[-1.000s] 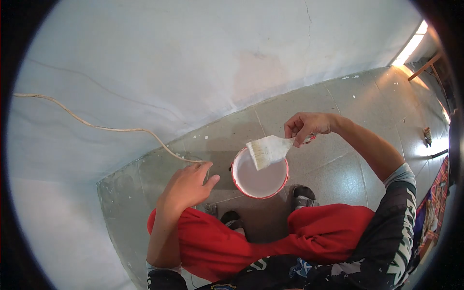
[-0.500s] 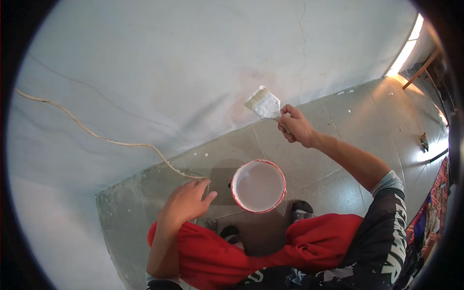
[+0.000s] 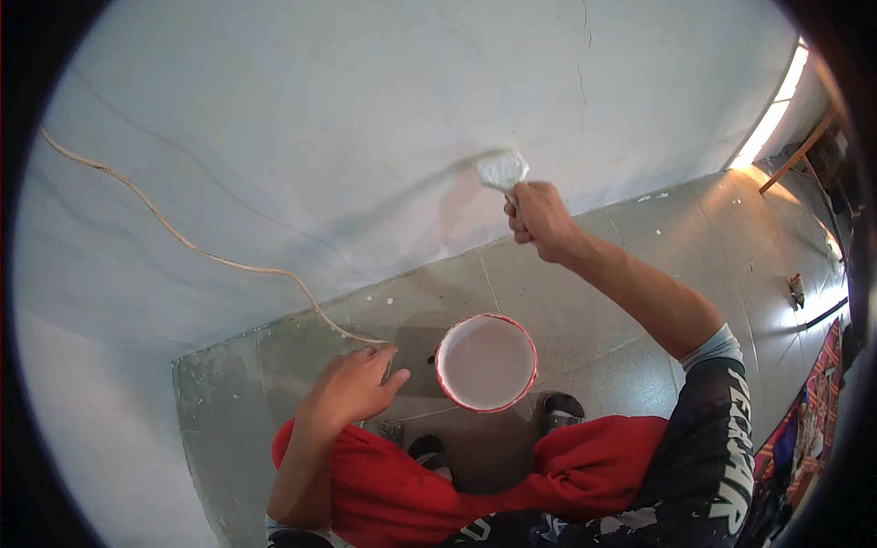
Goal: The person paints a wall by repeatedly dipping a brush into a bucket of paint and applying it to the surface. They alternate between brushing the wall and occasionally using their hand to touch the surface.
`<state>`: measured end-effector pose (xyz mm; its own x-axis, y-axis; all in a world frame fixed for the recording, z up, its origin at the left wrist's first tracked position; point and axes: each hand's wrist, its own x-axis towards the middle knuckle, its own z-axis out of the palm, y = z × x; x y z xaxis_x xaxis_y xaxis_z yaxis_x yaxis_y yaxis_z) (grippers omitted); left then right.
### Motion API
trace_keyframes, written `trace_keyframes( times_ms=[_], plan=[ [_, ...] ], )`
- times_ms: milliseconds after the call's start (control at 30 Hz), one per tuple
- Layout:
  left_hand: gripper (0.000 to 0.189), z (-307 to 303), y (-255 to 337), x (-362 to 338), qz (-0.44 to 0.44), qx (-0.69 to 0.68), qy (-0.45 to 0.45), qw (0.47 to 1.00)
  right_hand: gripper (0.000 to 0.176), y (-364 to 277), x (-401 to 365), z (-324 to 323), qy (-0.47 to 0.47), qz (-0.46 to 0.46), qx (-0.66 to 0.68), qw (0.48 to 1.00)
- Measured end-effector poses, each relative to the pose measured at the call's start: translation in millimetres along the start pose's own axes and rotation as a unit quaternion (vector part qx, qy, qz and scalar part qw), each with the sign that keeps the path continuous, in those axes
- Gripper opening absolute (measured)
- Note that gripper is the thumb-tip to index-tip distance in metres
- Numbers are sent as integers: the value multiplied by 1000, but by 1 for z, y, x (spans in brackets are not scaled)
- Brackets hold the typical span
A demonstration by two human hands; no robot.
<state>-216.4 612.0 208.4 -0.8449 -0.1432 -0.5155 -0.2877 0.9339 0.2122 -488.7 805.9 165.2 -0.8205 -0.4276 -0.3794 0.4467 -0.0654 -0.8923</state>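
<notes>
My right hand (image 3: 542, 219) is closed round the handle of a wide paintbrush (image 3: 502, 170) coated in white paint. The bristles meet the pale wall (image 3: 365, 119) low down, beside a faint pinkish patch. Over my left knee, my left hand (image 3: 356, 384) hangs with its fingers loosely extended and the thumb apart. A cream-coloured cable (image 3: 219, 262) runs down from the left and reaches the fingertips of that hand in this view. Between my hands, a red-rimmed bucket (image 3: 486, 363) of whitish paint stands on the floor in front of my feet.
Grey floor tiles (image 3: 639, 301) with white paint spots border the wall. A thin crack (image 3: 582, 78) runs down the wall above the brush. At the right lie a small brush-like object (image 3: 797, 290) and a patterned red cloth (image 3: 808, 402); wooden legs (image 3: 799, 155) stand near a bright opening.
My right hand has moved the brush forward and slightly up onto the wall, over the upper part of the pinkish patch. My left hand has stayed almost in place.
</notes>
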Motion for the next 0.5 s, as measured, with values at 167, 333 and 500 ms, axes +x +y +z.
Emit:
trace_keyframes(
  times_ms=[167, 333, 500],
  plan=[
    [53, 7, -4, 6, 26, 17, 11, 999, 11, -69, -39, 13, -68, -137, 12, 988],
    [53, 7, 0, 8, 35, 21, 18, 999, 12, -65, -34, 16, -58, -180, 23, 982],
    [51, 3, 2, 2, 23, 6, 12, 1000, 16, 45, 27, -12, 33, -41, -12, 999]
  ],
)
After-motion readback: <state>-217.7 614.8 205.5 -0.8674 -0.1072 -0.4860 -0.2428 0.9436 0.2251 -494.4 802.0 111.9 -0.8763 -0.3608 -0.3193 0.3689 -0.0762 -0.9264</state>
